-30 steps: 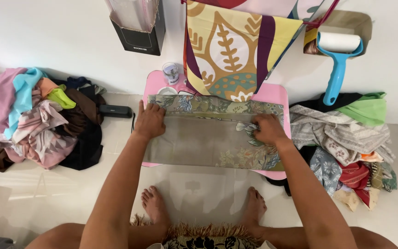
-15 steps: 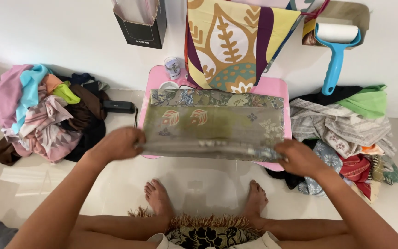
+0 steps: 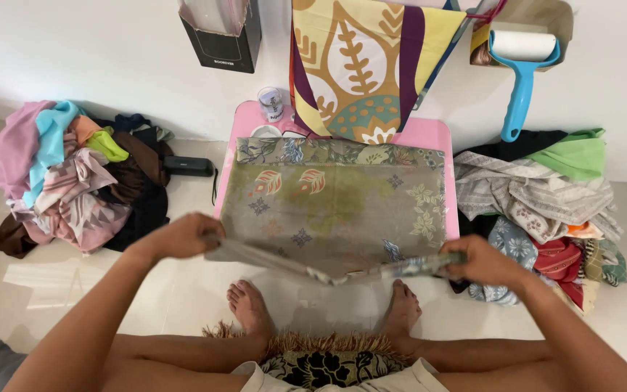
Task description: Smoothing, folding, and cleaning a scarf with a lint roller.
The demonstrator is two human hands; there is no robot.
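Observation:
An olive-green cloth with leaf and flower prints lies spread over a small pink table. My left hand grips the cloth's near-left edge and my right hand grips its near-right edge. Both hold that edge lifted off the table, past the table's front, and it sags in the middle above my feet. The far edge of the cloth still rests on the table.
A mixed clothes pile lies on the floor at left, another pile at right. A patterned sheet hangs down the wall onto the table. A small jar, black box, blue lint roller and black device are nearby.
My hands left the top of the cloth, took its near edge and pulled it toward me, unfolding the cloth so more of the printed surface shows.

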